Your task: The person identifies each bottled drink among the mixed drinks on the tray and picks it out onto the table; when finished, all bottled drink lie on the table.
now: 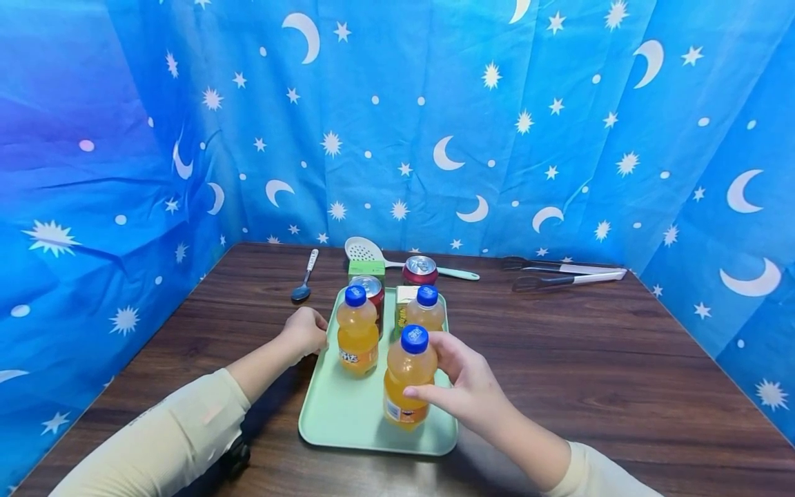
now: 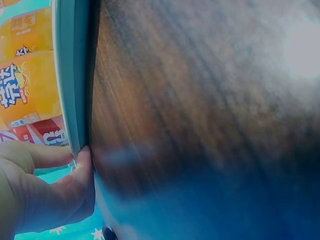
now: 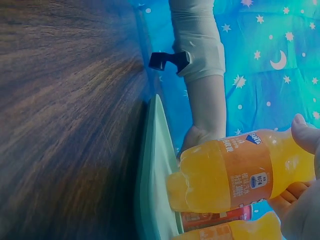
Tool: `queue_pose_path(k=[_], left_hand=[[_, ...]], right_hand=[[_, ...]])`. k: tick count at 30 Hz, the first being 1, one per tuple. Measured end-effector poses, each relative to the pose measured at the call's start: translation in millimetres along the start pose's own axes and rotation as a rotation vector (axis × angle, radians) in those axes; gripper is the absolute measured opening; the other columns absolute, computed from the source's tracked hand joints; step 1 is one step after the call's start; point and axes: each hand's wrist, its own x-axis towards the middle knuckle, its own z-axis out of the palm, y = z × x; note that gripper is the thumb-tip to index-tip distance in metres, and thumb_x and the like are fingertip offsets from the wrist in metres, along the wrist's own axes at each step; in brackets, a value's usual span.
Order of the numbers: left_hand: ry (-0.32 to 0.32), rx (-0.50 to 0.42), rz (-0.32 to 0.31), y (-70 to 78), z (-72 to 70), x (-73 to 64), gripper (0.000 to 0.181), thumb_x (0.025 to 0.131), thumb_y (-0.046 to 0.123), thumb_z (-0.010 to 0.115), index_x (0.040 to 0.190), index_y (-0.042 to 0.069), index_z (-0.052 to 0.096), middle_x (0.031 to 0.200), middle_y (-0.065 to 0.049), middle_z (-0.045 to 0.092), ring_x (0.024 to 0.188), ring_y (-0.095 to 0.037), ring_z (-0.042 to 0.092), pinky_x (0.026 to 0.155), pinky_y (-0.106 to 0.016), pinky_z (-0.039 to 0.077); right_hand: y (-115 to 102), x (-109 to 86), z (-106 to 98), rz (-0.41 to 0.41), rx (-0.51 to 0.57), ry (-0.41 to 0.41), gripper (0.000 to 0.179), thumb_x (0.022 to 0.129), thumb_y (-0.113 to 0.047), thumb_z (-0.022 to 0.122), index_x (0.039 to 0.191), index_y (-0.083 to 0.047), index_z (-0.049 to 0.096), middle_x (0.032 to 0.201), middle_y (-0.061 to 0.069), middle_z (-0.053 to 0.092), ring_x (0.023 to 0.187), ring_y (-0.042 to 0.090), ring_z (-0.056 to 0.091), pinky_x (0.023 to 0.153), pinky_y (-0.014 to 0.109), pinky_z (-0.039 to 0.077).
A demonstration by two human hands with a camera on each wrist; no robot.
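Note:
My right hand [image 1: 472, 386] grips a bottle of orange soda [image 1: 406, 379] with a blue cap, thumb on one side and fingers behind. The bottle's base is close over the front right of the light green tray [image 1: 338, 414]. At the tray's left edge, my left hand [image 1: 304, 331] pinches the rim between thumb and fingers, as the left wrist view shows. A second orange soda bottle [image 1: 357, 338] stands on the tray beside a red can [image 1: 366, 284]. Behind the held bottle are a third bottle [image 1: 426, 317] and a small yellow-green carton [image 1: 401, 310], both partly hidden.
Behind the tray are a green box [image 1: 366, 268], another red can [image 1: 419, 272] and a slotted spoon [image 1: 365, 248] with a pale green handle. A dark spoon [image 1: 301, 293] lies at left, tongs [image 1: 568, 273] at back right. A star-patterned blue curtain [image 1: 397, 138] surrounds the wooden table [image 1: 559, 366].

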Motion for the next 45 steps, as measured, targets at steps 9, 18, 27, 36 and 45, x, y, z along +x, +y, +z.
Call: queue_pose_path(k=[9, 18, 27, 36, 45], left_hand=[[-0.011, -0.023, 0.008, -0.4, -0.6, 0.3, 0.026, 0.071, -0.013, 0.067, 0.096, -0.01, 0.062, 0.091, -0.018, 0.059, 0.065, -0.022, 0.062, 0.056, -0.032, 0.056], [-0.018, -0.031, 0.008, 0.0, -2.8, 0.1, 0.027, 0.071, -0.014, 0.067, 0.097, -0.01, 0.062, 0.092, -0.018, 0.059, 0.065, -0.022, 0.062, 0.056, -0.032, 0.056], [-0.016, -0.04, 0.02, -1.9, -3.6, -0.4, 0.025, 0.07, -0.015, 0.066, 0.094, -0.01, 0.062, 0.09, -0.018, 0.059, 0.065, -0.022, 0.061, 0.055, -0.031, 0.055], [-0.017, -0.034, 0.038, -2.8, -2.7, 0.6, 0.027, 0.068, -0.015, 0.066, 0.094, -0.01, 0.062, 0.09, -0.019, 0.059, 0.063, -0.022, 0.062, 0.054, -0.032, 0.055], [-0.015, -0.025, 0.034, -1.8, -2.9, -0.6, 0.026, 0.07, -0.014, 0.066, 0.094, -0.01, 0.062, 0.089, -0.018, 0.058, 0.066, -0.023, 0.062, 0.055, -0.032, 0.056]], right_hand=[[-5, -7.9, -11, 0.036, -0.048, 0.025, 0.051, 0.076, -0.014, 0.079, 0.12, -0.01, 0.054, 0.113, 0.003, 0.062, 0.106, 0.018, 0.059, 0.089, 0.032, 0.048], [-12, -16.5, -22, 0.126, -0.113, 0.083, 0.054, 0.072, -0.016, 0.081, 0.119, -0.014, 0.056, 0.113, 0.001, 0.062, 0.105, 0.016, 0.06, 0.088, 0.029, 0.049], [-13, -21.0, -31, 0.169, -0.136, 0.105, 0.053, 0.071, -0.013, 0.082, 0.118, -0.013, 0.056, 0.11, 0.002, 0.062, 0.103, 0.016, 0.06, 0.088, 0.029, 0.049], [-9, -25.6, -42, 0.185, -0.193, 0.146, 0.054, 0.07, -0.013, 0.082, 0.118, -0.014, 0.056, 0.112, 0.0, 0.064, 0.105, 0.012, 0.06, 0.089, 0.031, 0.048], [-7, -28.3, -50, 0.168, -0.227, 0.188, 0.053, 0.072, -0.01, 0.081, 0.119, -0.012, 0.056, 0.111, 0.001, 0.064, 0.104, 0.015, 0.06, 0.089, 0.031, 0.048]])
